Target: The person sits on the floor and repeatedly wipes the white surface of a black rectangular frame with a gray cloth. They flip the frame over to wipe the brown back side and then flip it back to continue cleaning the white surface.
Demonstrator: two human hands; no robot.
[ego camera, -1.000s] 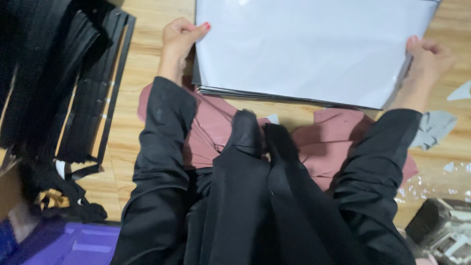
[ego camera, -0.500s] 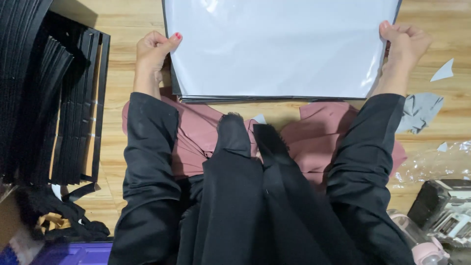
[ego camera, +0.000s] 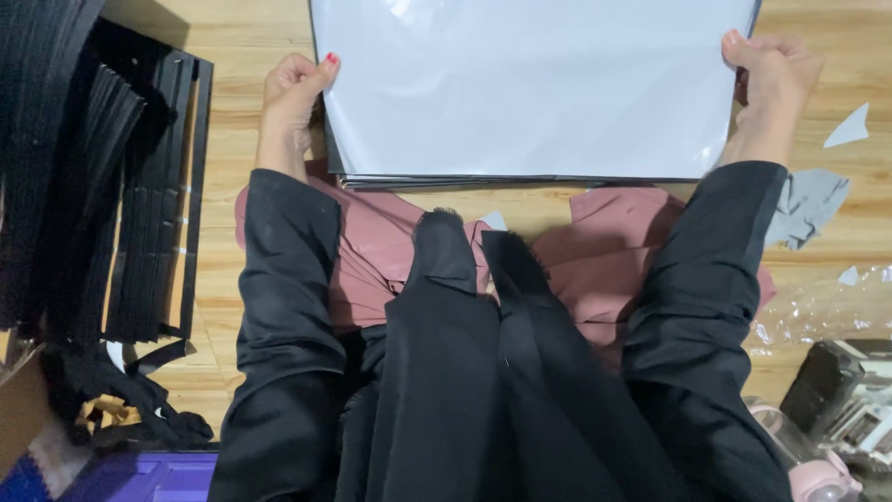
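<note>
Your left hand (ego camera: pixel 295 93) and right hand (ego camera: pixel 773 79) each grip a side of the big pale-grey plastic sheet (ego camera: pixel 534 88) over the wooden floor (ego camera: pixel 251 42).

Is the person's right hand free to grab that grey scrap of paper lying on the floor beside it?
Probably not right now: the right hand is gripping the edge of the white sheet stack. The grey scrap lies close by on bare floor, unobstructed.

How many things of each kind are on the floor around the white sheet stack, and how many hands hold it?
Hands on the stack: 2, left hand and right hand
White sheet stack: 1
Grey paper scraps: 3
Black strip pile: 1
Total: 7
</note>
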